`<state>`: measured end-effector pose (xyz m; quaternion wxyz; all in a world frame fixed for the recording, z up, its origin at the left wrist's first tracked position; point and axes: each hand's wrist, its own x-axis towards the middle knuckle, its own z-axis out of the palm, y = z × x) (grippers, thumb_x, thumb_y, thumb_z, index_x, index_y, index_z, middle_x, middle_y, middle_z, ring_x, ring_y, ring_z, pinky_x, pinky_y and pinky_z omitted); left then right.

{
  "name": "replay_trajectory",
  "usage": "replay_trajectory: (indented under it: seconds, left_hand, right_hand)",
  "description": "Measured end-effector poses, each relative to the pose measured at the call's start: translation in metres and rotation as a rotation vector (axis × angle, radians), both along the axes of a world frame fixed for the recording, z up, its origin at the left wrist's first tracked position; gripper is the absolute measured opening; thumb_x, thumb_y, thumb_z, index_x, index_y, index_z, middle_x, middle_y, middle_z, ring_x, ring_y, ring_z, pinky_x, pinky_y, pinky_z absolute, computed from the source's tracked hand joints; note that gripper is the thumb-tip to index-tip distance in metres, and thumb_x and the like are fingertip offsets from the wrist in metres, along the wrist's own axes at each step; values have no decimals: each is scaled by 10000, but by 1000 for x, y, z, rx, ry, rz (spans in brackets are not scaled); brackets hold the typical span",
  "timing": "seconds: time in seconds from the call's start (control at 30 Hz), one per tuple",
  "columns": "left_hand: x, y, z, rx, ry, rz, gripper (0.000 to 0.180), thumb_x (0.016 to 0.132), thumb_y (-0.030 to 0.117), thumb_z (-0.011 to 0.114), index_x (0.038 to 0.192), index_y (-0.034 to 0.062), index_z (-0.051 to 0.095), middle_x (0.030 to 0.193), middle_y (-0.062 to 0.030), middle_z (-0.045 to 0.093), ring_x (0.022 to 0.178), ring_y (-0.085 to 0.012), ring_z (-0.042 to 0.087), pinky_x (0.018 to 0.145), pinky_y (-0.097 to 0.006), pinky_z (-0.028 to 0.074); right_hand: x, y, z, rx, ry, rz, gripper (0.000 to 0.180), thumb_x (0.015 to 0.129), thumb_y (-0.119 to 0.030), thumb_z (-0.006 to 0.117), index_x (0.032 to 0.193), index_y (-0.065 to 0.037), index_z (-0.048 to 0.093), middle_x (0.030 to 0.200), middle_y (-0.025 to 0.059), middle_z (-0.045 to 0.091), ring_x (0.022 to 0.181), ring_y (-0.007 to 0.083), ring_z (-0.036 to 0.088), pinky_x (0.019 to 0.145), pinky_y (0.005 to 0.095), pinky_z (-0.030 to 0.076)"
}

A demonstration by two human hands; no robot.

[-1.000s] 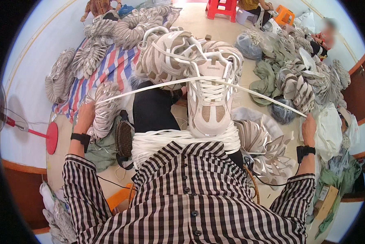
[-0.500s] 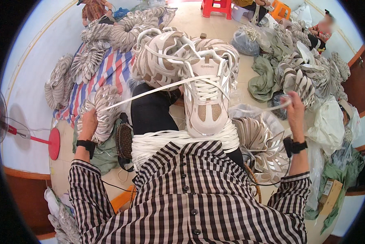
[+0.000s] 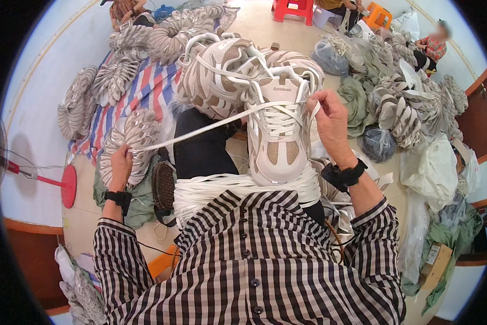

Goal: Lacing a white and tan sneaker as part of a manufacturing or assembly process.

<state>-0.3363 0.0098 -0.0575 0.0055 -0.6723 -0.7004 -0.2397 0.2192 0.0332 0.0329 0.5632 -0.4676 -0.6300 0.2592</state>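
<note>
A beige and white sneaker (image 3: 277, 164) rests toe toward me over my lap, its white laces threaded through the eyelets. One long lace end (image 3: 200, 131) runs taut from its upper eyelets to my left hand (image 3: 118, 167), which is closed on it out to the left. Close by the right side of the shoe's collar, my right hand (image 3: 331, 120) pinches the other lace end between thumb and fingers. Behind sit more sneakers (image 3: 213, 81), partly covered by this one. A thick hank of white laces (image 3: 216, 195) lies across my thighs.
Bundled shoe uppers (image 3: 129, 141) lie left on a striped sheet (image 3: 151, 89), and more uppers (image 3: 417, 105) are heaped right among plastic bags (image 3: 433, 168). A fan with a red base (image 3: 69, 187) stands left. Several people sit at the far side near a red stool (image 3: 293, 10).
My right hand has moved left and a little up, from out at the right to beside the shoe's collar, with the lace end. My left hand stays out left, holding its lace end.
</note>
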Motion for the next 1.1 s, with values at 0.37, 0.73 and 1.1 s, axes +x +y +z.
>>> replay_trajectory:
  seconds: [0.37, 0.73, 1.1]
  left_hand:
    - [189, -17, 85, 95, -271, -355, 96, 854, 56, 580, 934, 13, 610, 795, -77, 609, 713, -151, 567, 674, -265, 447]
    - [320, 21, 93, 267, -740, -521, 81, 839, 47, 644, 911, 12, 628, 762, -22, 622, 677, -72, 534, 625, -222, 441]
    - [334, 37, 73, 292, -776, -512, 136, 782, -26, 566, 904, 24, 602, 719, -94, 577, 578, -167, 533, 565, -282, 445]
  right_hand:
    - [0, 3, -10, -4, 29, -69, 57, 874, -61, 595, 882, -14, 562, 718, 30, 596, 643, 89, 525, 620, 240, 443]
    - [-3, 0, 23, 475, -743, -164, 161, 731, 60, 544, 849, -49, 533, 758, 119, 546, 709, 328, 570, 600, 403, 444]
    - [11, 11, 5, -54, -175, 53, 88, 860, -57, 615, 873, -4, 547, 714, 50, 562, 635, 90, 460, 591, 261, 414]
